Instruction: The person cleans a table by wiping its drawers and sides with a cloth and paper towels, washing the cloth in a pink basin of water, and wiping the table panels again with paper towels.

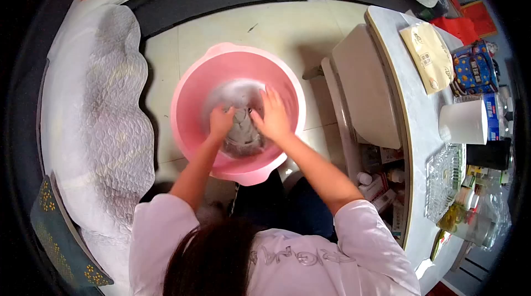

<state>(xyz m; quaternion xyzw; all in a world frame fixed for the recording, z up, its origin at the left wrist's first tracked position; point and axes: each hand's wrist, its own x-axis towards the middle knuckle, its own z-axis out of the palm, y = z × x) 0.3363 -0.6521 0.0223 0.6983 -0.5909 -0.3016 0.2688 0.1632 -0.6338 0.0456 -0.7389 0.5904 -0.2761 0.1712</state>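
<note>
A pink plastic basin [185,102] stands on the floor in front of my knees, with sudsy water in its bottom. Wet grey cloth [243,135] lies bunched in the water between my hands. At its left side my left hand [222,122] is closed on the edge of the cloth, its fingertips partly hidden. My right hand [272,119] is on the right of the cloth, fingers stretched out and thumb apart, over the foam by the basin's inner wall.
A sofa with a pale quilted cover [113,102] runs along the left. To the right, a grey-topped table [412,124] bears a paper roll [463,122], a tan paper packet [427,57], a clear plastic tray [442,180] and a blue patterned bag [474,69]. Its lower shelf holds boxes [381,191].
</note>
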